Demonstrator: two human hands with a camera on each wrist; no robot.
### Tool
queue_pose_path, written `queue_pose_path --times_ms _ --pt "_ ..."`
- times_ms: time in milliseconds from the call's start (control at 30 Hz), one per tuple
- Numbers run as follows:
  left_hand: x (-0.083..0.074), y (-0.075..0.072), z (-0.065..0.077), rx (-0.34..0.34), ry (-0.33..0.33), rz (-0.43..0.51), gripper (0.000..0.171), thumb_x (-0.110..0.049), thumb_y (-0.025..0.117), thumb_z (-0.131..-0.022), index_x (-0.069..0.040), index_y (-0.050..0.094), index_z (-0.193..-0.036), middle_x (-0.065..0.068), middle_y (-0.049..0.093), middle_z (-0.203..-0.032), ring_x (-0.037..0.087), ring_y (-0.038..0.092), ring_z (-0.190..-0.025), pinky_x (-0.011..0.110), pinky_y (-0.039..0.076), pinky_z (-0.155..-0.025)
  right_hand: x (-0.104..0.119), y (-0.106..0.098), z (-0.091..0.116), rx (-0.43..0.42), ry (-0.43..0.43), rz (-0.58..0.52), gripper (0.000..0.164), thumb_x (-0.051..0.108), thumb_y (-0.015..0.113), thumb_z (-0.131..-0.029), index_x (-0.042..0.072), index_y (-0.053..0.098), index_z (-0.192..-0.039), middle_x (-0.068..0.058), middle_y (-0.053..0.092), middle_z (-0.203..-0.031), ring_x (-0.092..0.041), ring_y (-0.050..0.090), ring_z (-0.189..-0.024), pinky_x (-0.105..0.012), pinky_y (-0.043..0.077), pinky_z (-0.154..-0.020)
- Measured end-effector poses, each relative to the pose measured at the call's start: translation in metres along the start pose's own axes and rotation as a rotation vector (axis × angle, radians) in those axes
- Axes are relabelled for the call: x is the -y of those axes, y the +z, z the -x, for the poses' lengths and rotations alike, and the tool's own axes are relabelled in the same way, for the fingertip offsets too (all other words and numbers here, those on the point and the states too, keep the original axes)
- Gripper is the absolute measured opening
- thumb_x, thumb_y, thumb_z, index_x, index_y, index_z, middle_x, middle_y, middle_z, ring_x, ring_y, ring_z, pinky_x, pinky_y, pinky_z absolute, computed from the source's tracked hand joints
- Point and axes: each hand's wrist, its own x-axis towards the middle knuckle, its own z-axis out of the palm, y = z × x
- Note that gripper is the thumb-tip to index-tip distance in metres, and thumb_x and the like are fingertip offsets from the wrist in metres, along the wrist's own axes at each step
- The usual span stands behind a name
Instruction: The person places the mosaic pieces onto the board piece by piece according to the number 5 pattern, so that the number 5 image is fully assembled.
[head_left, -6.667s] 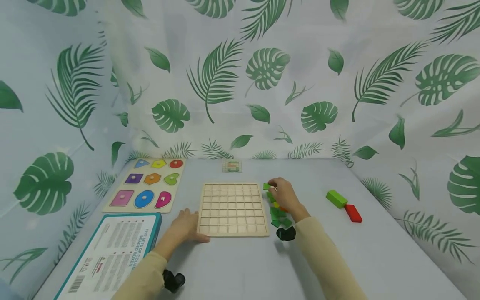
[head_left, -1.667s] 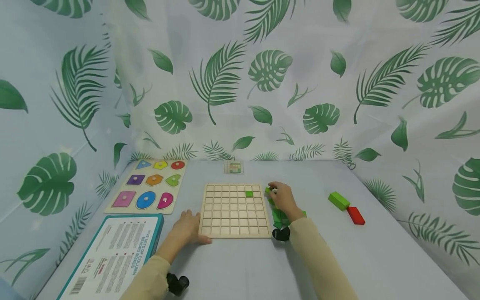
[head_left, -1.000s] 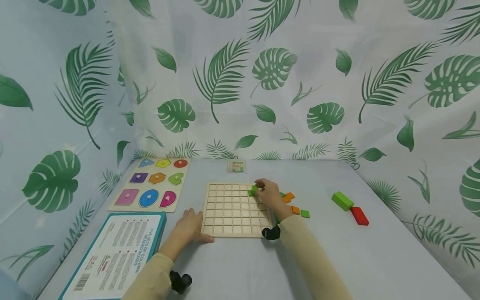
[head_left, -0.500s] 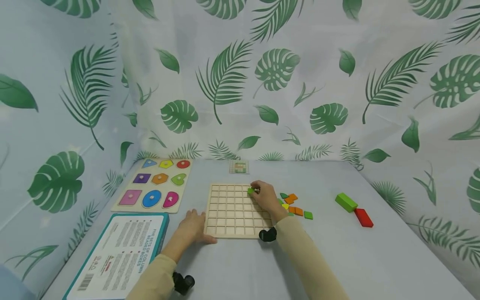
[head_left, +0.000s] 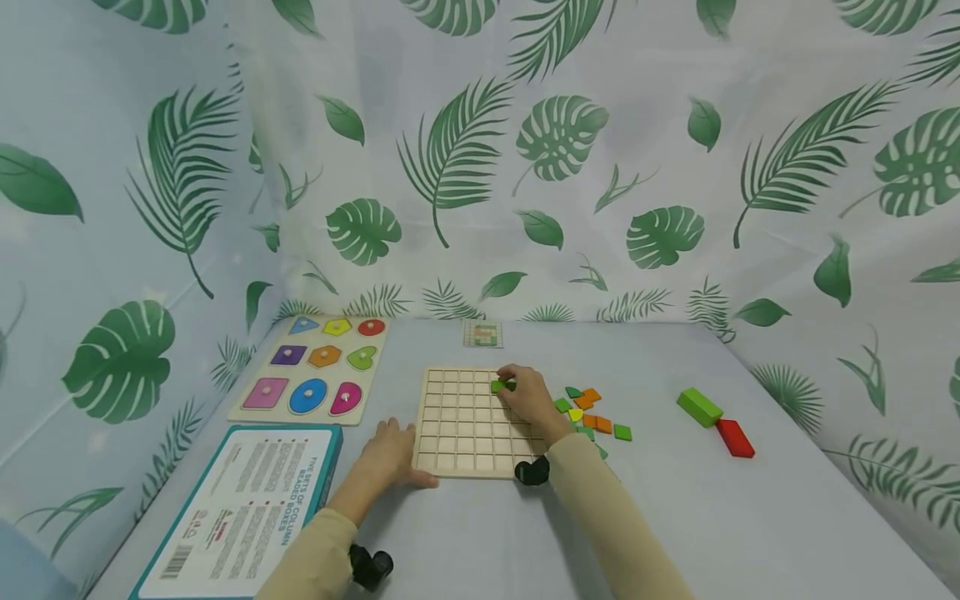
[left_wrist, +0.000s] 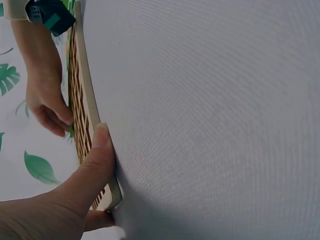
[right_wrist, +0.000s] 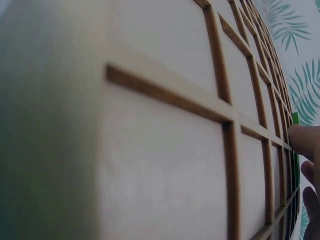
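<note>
A square wooden grid board point(head_left: 465, 433) lies mid-table, its cells marked off by raised strips. My left hand point(head_left: 386, 457) holds the near left corner; in the left wrist view its thumb point(left_wrist: 100, 155) lies along the front edge, with a finger bent round the side. Over the board's far rows, my right hand point(head_left: 528, 398) pinches a small green tile point(right_wrist: 295, 118) with thumb and fingertips, low against the cells. Right at those fingertips, a green square tile point(head_left: 497, 387) sits in a cell. The right hand hides the cells beneath it.
Loose green, orange and yellow tiles point(head_left: 588, 422) are scattered right of the board. Farther right lie a green block point(head_left: 700, 407) and a red block point(head_left: 735, 438). A shape puzzle point(head_left: 253, 415) and a blue-edged box point(head_left: 240, 508) stand left; a pattern card point(head_left: 483, 334) lies behind.
The board was bare at first; later one green tile sat in it. My right hand has moved left from the loose tiles onto the board with another green tile. The left hand stays at its corner.
</note>
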Motion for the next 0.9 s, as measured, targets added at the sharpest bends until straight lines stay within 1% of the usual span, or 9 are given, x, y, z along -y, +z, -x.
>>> queue_pose_path --times_ms 133,300,400,500,533,633,733,833,900 --pt "-0.001 0.0 0.001 0.0 0.001 0.002 0.09 -0.046 0.084 -0.065 0.006 0.05 -0.13 0.034 0.043 -0.13 0.047 0.036 -0.125 0.056 0.039 -0.096 0.001 0.0 0.0 0.013 0.027 -0.016 0.034 0.003 0.069 -0.085 -0.001 0.061 -0.117 -0.014 0.064 -0.108 -0.03 0.061 -0.101 -0.041 0.051 -0.083" --pt "-0.001 -0.001 0.0 0.004 -0.001 -0.002 0.09 -0.046 0.084 -0.065 0.007 0.05 -0.13 0.035 0.042 -0.131 0.048 0.036 -0.126 0.057 0.038 -0.096 0.001 0.0 0.0 0.024 0.036 -0.041 0.034 0.002 0.068 -0.085 -0.001 0.061 -0.118 -0.013 0.064 -0.108 -0.03 0.06 -0.104 -0.041 0.05 -0.085" --pt "0.0 -0.001 0.0 0.008 -0.004 -0.006 0.091 -0.047 0.083 -0.065 0.007 0.049 -0.13 0.035 0.041 -0.132 0.048 0.035 -0.126 0.057 0.037 -0.097 0.0 0.0 -0.001 0.028 0.035 -0.044 0.034 0.003 0.069 -0.085 0.0 0.062 -0.117 -0.012 0.064 -0.108 -0.029 0.06 -0.105 -0.041 0.05 -0.086" --pt "-0.001 -0.001 -0.001 0.016 -0.012 -0.011 0.092 -0.048 0.083 -0.066 0.007 0.048 -0.131 0.035 0.04 -0.133 0.048 0.034 -0.127 0.057 0.037 -0.097 -0.002 -0.003 0.001 0.028 0.016 -0.039 0.033 0.004 0.068 -0.085 0.0 0.062 -0.118 -0.012 0.064 -0.11 -0.029 0.06 -0.106 -0.041 0.049 -0.087" --pt "-0.001 -0.001 -0.001 0.018 -0.016 -0.01 0.092 -0.048 0.083 -0.066 0.007 0.048 -0.132 0.035 0.039 -0.134 0.048 0.034 -0.128 0.057 0.037 -0.097 -0.002 -0.004 0.001 0.027 0.011 -0.035 0.033 0.004 0.067 -0.086 0.0 0.062 -0.119 -0.012 0.064 -0.112 -0.029 0.061 -0.103 -0.041 0.05 -0.086" --pt "-0.001 -0.002 0.0 0.021 -0.022 -0.003 0.092 -0.047 0.083 -0.066 0.006 0.048 -0.132 0.035 0.039 -0.134 0.048 0.033 -0.128 0.057 0.037 -0.097 -0.003 -0.01 0.003 0.001 0.007 -0.023 0.031 0.004 0.063 -0.089 0.0 0.061 -0.119 -0.013 0.063 -0.113 -0.029 0.062 -0.098 -0.041 0.051 -0.081" --pt "-0.001 -0.003 0.001 0.02 -0.018 0.005 0.092 -0.046 0.083 -0.066 0.007 0.048 -0.132 0.035 0.039 -0.134 0.048 0.033 -0.128 0.058 0.037 -0.097 -0.004 -0.018 0.008 -0.034 0.043 -0.038 0.028 0.003 0.059 -0.092 0.0 0.061 -0.119 -0.013 0.063 -0.112 -0.029 0.063 -0.094 -0.039 0.053 -0.075" --pt "-0.001 -0.002 0.001 0.016 -0.01 -0.001 0.091 -0.046 0.083 -0.066 0.007 0.048 -0.131 0.036 0.039 -0.133 0.049 0.033 -0.127 0.058 0.037 -0.097 -0.007 -0.025 0.014 -0.061 0.074 -0.06 0.026 0.002 0.056 -0.093 0.0 0.061 -0.119 -0.013 0.062 -0.112 -0.03 0.062 -0.099 -0.038 0.053 -0.077" --pt "-0.001 -0.002 0.001 0.013 -0.005 -0.005 0.09 -0.045 0.083 -0.066 0.007 0.048 -0.131 0.036 0.04 -0.132 0.049 0.034 -0.127 0.058 0.037 -0.096 -0.011 -0.028 0.017 -0.066 0.077 -0.057 0.025 0.003 0.056 -0.093 0.0 0.061 -0.118 -0.013 0.062 -0.111 -0.03 0.061 -0.1 -0.038 0.053 -0.079"
